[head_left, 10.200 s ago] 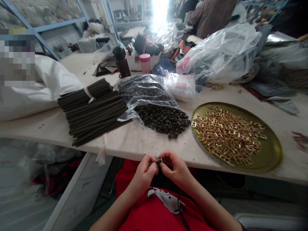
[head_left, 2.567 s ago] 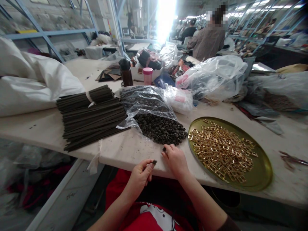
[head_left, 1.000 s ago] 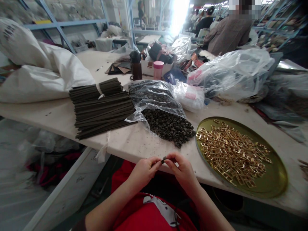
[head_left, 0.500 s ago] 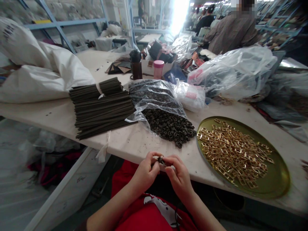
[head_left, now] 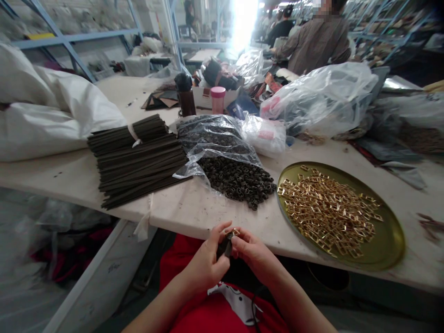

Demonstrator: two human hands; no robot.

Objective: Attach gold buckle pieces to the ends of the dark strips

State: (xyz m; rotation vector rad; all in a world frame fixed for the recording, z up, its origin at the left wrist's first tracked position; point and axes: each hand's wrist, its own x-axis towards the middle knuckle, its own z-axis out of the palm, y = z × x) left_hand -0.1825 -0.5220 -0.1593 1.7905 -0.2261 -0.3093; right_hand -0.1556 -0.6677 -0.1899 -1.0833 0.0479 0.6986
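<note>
One dark piece (head_left: 228, 246): held between both hands, just beyond the lap and near the table's front edge; exact shape partly hidden by fingers.
Gold buckle (head_left: 235, 231): at the upper end of the dark piece, held at the right fingertips; threading too small to tell.
Left hand (head_left: 208, 261): clamped on the dark piece, with thumb low against it and fingers curled behind.
Right hand (head_left: 256, 256): closed on the gold buckle, with thumb and fingers together, also touching the dark piece.
Clock centre: set at the two hands, with twelve o'clock pointing away across the table (head_left: 176, 208).
Dark loops (head_left: 236, 180): heaped at twelve o'clock, partly beneath a clear plastic bag (head_left: 217, 138).
Dark strips (head_left: 138, 166): stacked at ten o'clock, with a white tie (head_left: 132, 134) around the upper bundle.
Round tray (head_left: 390, 240): between two and three o'clock, olive-gold, bearing a spread of gold buckles (head_left: 326, 212).
Dark bottle (head_left: 186, 99): upright at eleven o'clock, beyond the bag.
Pink-lidded jar (head_left: 218, 99): upright just beside the bottle, near twelve o'clock.
White sack (head_left: 72, 111): slumped at ten o'clock, beyond the strips.
Large clear bag (head_left: 322, 99): crumpled between one and two o'clock.
Person (head_left: 314, 44): at one o'clock in the background, in brown.
</note>
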